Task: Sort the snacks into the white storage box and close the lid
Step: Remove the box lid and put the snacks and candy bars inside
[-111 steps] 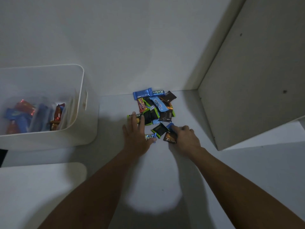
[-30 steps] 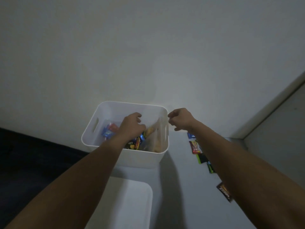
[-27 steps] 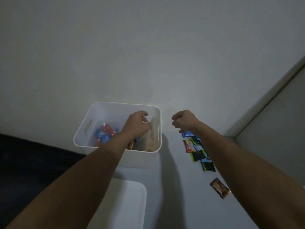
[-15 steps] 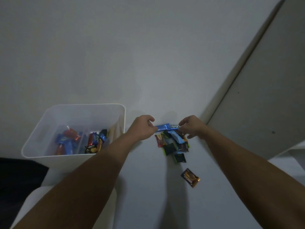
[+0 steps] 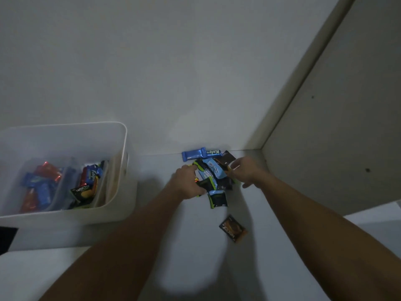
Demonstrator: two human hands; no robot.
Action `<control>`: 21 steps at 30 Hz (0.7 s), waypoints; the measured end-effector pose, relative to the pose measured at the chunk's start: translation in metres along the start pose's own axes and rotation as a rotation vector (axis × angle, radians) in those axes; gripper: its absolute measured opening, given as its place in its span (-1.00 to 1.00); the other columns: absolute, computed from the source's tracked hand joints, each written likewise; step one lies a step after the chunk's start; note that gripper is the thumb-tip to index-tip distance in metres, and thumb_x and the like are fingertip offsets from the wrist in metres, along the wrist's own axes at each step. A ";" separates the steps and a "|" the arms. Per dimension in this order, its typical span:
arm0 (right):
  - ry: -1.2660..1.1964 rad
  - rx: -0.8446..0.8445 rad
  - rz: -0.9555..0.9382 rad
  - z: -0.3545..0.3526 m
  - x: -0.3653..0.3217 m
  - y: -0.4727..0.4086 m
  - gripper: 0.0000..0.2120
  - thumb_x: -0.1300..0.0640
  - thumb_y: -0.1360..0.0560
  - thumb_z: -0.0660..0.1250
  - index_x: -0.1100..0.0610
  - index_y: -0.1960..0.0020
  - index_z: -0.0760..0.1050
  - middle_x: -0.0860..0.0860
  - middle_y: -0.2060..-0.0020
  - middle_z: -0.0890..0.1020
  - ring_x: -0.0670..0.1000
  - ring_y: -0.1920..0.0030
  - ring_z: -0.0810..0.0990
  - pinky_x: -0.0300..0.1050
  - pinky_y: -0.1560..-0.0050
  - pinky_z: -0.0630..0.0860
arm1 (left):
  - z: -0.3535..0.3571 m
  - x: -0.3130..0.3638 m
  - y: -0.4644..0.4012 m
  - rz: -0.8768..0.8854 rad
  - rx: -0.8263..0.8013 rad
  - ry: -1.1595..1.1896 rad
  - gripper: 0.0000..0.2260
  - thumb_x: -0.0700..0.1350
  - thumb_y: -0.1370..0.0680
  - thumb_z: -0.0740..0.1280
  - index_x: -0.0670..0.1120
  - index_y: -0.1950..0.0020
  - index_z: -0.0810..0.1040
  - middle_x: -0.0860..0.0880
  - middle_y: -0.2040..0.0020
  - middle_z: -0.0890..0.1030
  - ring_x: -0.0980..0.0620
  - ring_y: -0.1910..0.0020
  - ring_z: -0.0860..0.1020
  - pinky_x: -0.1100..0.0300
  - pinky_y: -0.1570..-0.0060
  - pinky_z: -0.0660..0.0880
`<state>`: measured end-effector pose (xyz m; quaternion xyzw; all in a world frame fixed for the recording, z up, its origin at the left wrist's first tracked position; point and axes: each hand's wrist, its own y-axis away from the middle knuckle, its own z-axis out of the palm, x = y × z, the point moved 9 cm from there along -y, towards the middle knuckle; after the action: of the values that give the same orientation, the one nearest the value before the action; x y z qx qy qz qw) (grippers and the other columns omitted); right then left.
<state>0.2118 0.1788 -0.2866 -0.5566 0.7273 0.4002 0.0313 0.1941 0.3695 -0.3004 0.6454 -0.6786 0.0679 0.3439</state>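
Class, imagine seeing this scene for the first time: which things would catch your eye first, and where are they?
Both hands, left hand and right hand, reach into a bright snack pile at the surface's far edge. At left stands the open white storage box, partly filled. One brown-orange packet lies alone, nearer the viewer.

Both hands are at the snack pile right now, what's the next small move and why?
Probably close the left hand on the black-and-green packets under it and carry them to the white storage box, since the snack pile still lies outside it.
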 end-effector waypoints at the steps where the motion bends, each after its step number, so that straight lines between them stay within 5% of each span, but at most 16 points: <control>1: 0.010 -0.009 0.001 0.004 0.000 -0.004 -0.59 0.07 -0.50 0.39 0.22 -0.29 0.47 0.17 -0.13 0.57 0.15 -0.01 0.61 0.09 0.10 0.66 | 0.003 -0.002 -0.004 -0.006 0.007 -0.012 -0.31 0.16 -0.17 0.50 -0.05 -0.24 0.48 -0.12 -0.13 0.52 -0.12 -0.10 0.52 -0.03 -0.11 0.52; 9: -0.004 0.083 0.078 0.029 0.013 -0.044 -0.36 -0.28 -0.42 0.35 0.19 -0.26 0.42 0.17 -0.18 0.55 0.17 -0.12 0.57 0.04 -0.02 0.58 | 0.043 -0.010 -0.032 -0.060 0.043 -0.207 0.12 0.41 -0.21 0.43 -0.11 -0.54 0.01 -0.23 -0.55 -0.04 -0.24 -0.51 0.02 -0.13 -0.42 0.14; 13: 0.032 0.151 0.127 0.035 0.018 -0.055 -0.22 -0.37 -0.29 0.39 0.13 -0.30 0.39 0.15 -0.22 0.44 0.15 -0.21 0.49 0.01 -0.13 0.53 | 0.067 -0.015 -0.038 -0.138 0.019 -0.200 -0.11 0.37 -0.42 0.27 -0.04 -0.55 -0.05 -0.16 -0.56 -0.22 -0.24 -0.53 -0.18 -0.23 -0.42 -0.03; 21: 0.037 0.164 0.105 0.032 0.028 -0.059 -0.62 0.05 -0.42 0.42 0.17 -0.17 0.47 0.15 -0.09 0.59 0.16 -0.06 0.58 -0.10 0.19 0.45 | 0.068 -0.014 -0.035 -0.156 0.157 -0.117 -0.41 -0.05 -0.57 0.24 -0.04 -0.53 0.04 -0.12 -0.57 -0.16 -0.20 -0.54 -0.17 -0.26 -0.44 -0.11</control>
<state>0.2380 0.1728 -0.3545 -0.5205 0.7863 0.3302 0.0423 0.2000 0.3387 -0.3716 0.7240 -0.6379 0.0562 0.2562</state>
